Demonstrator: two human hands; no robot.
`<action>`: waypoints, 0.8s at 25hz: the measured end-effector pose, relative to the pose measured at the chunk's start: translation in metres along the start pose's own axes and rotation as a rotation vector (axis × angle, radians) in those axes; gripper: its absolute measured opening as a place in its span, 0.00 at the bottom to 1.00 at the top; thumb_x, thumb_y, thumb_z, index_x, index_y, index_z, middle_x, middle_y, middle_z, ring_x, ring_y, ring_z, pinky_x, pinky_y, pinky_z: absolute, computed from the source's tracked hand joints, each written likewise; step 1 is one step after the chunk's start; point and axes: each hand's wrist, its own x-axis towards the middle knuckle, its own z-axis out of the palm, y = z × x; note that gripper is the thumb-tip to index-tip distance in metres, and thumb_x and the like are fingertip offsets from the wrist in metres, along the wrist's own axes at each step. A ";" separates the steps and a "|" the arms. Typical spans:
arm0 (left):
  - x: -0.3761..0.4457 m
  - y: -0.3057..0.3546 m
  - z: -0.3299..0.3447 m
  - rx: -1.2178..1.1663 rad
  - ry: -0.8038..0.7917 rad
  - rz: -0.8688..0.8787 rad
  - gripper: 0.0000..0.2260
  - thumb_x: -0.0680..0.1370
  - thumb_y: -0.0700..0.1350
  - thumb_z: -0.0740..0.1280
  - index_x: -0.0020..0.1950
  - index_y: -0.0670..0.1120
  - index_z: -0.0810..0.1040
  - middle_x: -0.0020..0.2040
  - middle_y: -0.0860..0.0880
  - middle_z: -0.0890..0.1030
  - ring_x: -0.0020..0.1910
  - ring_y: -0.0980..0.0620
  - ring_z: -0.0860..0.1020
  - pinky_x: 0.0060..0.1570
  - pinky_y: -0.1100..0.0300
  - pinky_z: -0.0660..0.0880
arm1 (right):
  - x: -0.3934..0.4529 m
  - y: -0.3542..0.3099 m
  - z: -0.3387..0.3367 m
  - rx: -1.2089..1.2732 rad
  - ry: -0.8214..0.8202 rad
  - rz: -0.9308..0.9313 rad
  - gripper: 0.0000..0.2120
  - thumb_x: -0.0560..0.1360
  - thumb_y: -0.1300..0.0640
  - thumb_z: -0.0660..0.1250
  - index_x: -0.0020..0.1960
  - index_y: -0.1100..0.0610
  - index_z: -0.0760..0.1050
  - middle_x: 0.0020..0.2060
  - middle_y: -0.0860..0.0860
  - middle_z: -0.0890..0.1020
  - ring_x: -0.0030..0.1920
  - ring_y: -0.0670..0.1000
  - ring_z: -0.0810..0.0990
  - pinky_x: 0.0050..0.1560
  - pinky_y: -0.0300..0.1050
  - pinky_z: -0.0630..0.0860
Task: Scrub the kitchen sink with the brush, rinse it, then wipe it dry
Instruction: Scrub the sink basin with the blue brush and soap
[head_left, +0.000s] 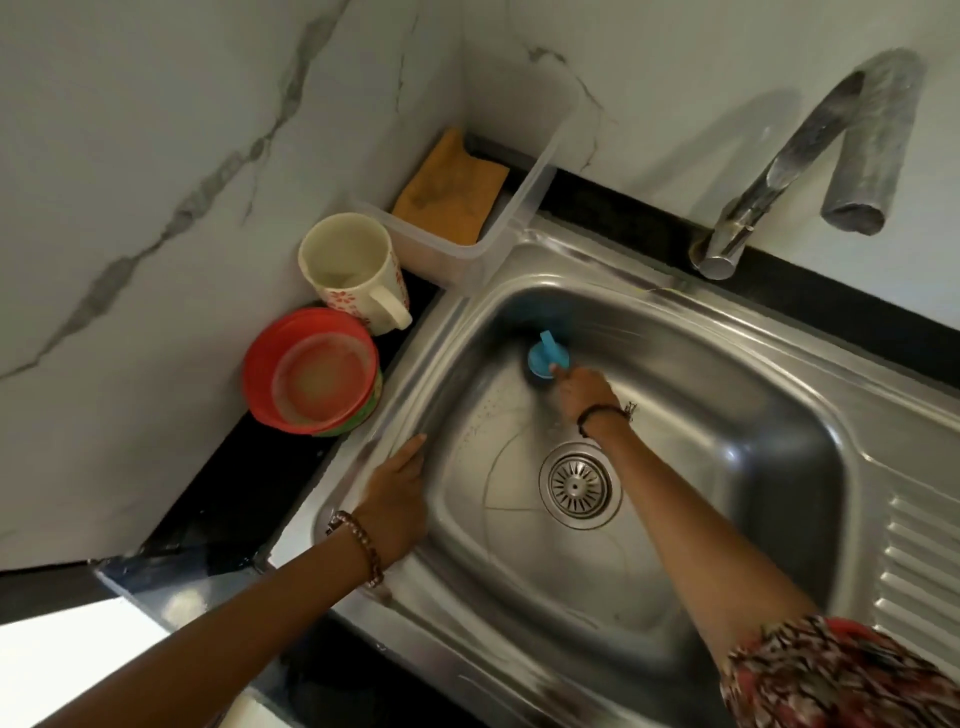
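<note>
The steel sink (727, 415) fills the middle of the view, with its round drain strainer (579, 485) in the basin floor. My right hand (584, 392) reaches deep into the basin and grips a blue brush (546, 356), which sits against the far left corner of the bowl. My left hand (397, 499) rests flat with straight fingers on the sink's left rim. An orange cloth (449, 195) lies in a clear plastic tub (524, 202) behind the sink's far left corner.
A chrome tap (810, 156) rises from the black counter behind the sink, its spout over the far right. A floral mug (353, 270) and a red bowl (311, 371) stand left of the sink by the marble wall. The ribbed drainboard (919, 571) lies at right.
</note>
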 end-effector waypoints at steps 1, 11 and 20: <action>-0.003 -0.002 -0.005 -0.107 -0.138 0.090 0.18 0.81 0.47 0.51 0.62 0.48 0.77 0.63 0.49 0.76 0.71 0.46 0.62 0.61 0.44 0.23 | 0.000 -0.008 0.002 -0.002 -0.033 -0.026 0.24 0.80 0.44 0.51 0.66 0.59 0.70 0.61 0.61 0.76 0.60 0.58 0.75 0.63 0.51 0.71; -0.009 0.001 0.002 -0.168 -0.081 0.035 0.25 0.76 0.56 0.60 0.67 0.44 0.72 0.67 0.57 0.73 0.68 0.57 0.67 0.46 0.54 0.17 | -0.056 0.030 0.022 -0.296 -0.195 -0.228 0.22 0.81 0.45 0.49 0.62 0.58 0.71 0.56 0.60 0.79 0.55 0.58 0.78 0.56 0.49 0.74; -0.010 -0.002 -0.014 -0.207 -0.076 0.093 0.22 0.82 0.55 0.49 0.58 0.47 0.79 0.54 0.48 0.81 0.67 0.45 0.66 0.68 0.43 0.28 | -0.142 0.036 0.067 -0.330 -0.448 -0.371 0.22 0.80 0.43 0.51 0.64 0.55 0.71 0.58 0.58 0.79 0.58 0.57 0.77 0.56 0.47 0.73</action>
